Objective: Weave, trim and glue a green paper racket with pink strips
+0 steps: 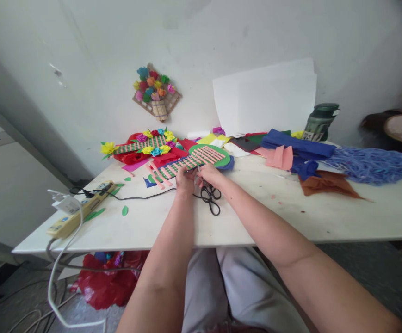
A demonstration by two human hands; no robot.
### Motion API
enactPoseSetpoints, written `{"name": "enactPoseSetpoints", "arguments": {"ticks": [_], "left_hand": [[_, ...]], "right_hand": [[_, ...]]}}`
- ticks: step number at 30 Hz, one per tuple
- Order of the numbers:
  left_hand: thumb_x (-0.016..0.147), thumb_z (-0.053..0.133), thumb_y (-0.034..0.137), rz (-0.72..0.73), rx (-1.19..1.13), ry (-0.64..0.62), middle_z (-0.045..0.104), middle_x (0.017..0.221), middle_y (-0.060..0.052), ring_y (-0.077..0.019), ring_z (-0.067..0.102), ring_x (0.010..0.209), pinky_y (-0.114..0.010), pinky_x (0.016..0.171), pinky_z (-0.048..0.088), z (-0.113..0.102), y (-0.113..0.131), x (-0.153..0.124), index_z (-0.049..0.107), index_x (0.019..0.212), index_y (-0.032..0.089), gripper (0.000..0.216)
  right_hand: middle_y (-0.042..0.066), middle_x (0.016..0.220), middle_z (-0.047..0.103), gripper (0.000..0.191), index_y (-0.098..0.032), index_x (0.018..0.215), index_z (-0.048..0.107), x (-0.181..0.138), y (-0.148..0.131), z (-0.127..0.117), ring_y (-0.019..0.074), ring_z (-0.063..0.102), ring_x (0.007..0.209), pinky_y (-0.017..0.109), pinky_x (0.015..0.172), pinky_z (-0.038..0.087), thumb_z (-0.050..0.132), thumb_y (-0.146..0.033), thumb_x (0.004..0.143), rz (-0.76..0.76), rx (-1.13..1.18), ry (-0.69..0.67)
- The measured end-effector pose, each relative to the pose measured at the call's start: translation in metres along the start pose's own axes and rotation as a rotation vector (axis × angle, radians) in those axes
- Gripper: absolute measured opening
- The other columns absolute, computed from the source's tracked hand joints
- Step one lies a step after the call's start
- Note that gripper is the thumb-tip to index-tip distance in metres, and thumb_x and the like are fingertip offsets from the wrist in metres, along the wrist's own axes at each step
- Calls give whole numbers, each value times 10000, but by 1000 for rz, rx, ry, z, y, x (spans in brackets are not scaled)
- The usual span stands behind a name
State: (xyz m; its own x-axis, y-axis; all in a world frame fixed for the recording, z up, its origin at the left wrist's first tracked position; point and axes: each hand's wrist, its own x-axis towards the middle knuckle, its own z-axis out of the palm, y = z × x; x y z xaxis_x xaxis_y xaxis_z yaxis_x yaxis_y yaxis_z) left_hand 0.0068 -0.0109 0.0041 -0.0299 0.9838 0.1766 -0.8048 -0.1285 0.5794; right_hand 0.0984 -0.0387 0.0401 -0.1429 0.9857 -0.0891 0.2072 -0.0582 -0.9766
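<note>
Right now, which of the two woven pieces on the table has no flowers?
The nearer woven piece, by the left hand; the other woven piece, farther left, carries colourful flowers.

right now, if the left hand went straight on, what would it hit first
Probably the woven piece, just ahead of the left hand, though whether they touch is unclear.

Open tabletop [256, 219] lies right of the scissors [211, 200]; a power strip [87, 209] and cable [141, 198] obstruct the left.
</note>
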Motion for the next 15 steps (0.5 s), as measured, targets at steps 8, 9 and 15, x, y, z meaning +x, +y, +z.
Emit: {"name": "enactPoseSetpoints", "arguments": {"ticks": [8, 9, 15], "left_hand": [[665, 423, 155, 11, -36, 50, 644, 745, -60, -197, 625, 836, -323, 760, 484, 3, 3, -1, 516, 662, 159, 93], [660, 424, 147, 22, -53, 57, 644, 743, -58, -199, 622, 854, -330, 777, 483, 3, 3, -1, 511, 656, 161, 88], [656, 436, 144, 85, -110, 76, 643, 812, -78, -220, 594, 945, -376, 829, 473, -1, 7, 1, 500, 667, 158, 66]], "right_hand": [[-11, 356, 519, 235, -165, 540, 476, 3, 0, 1, 127, 484, 292, 204, 319, 334, 452, -22, 725, -29, -135, 9], [-8, 367, 526, 231, -168, 542, 476, 3, 1, 2, 132, 486, 291, 210, 319, 335, 451, -23, 719, -42, -155, 3], [12, 433, 570, 159, -168, 573, 488, 3, 7, 3, 151, 495, 293, 229, 328, 336, 470, -52, 679, -67, -291, -59]]}}
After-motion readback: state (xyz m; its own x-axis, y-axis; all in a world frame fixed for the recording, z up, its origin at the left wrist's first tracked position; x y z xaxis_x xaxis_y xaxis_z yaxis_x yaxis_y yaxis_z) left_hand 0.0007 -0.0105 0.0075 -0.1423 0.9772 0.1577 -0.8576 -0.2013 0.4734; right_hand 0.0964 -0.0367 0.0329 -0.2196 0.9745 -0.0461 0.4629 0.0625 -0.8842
